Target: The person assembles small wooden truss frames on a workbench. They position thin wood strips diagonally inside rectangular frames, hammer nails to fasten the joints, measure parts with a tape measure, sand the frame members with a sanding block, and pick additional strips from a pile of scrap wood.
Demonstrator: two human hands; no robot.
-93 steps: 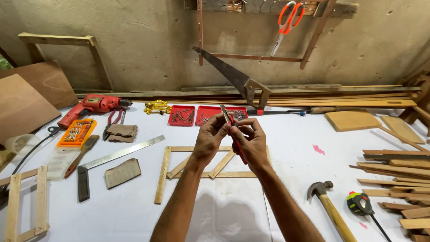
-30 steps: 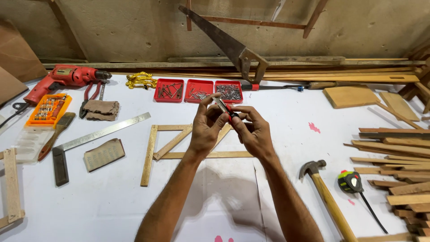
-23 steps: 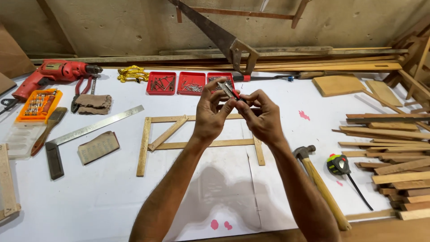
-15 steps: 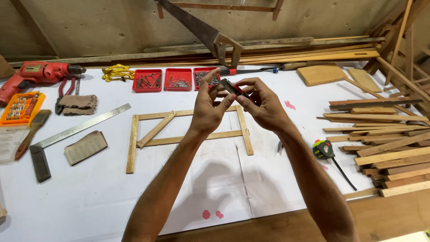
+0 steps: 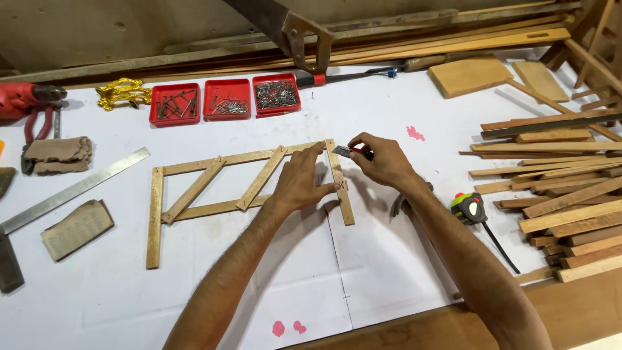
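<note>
A flat wooden frame [image 5: 249, 185] of thin, pale, rough-sawn slats is shown lying on the white papered surface [image 5: 389, 259]: 2 long rails, 2 uprights and 2 diagonal braces. The left hand [image 5: 299, 183] is pressed flat on the frame, fingers spread against its right upright; its grip is open and nothing is held. The right hand [image 5: 382, 159] is pinched shut on a small red-and-grey marking tool [image 5: 350, 151], whose tip is held just beside the top of that upright; the step is judged to be marking or scoring at this corner; a steadied frame and a precisely placed tip are called for next. 3 red trays [image 5: 227, 100] of metal nails are set beyond; stacked slats [image 5: 564, 194] lie to the right.
</note>
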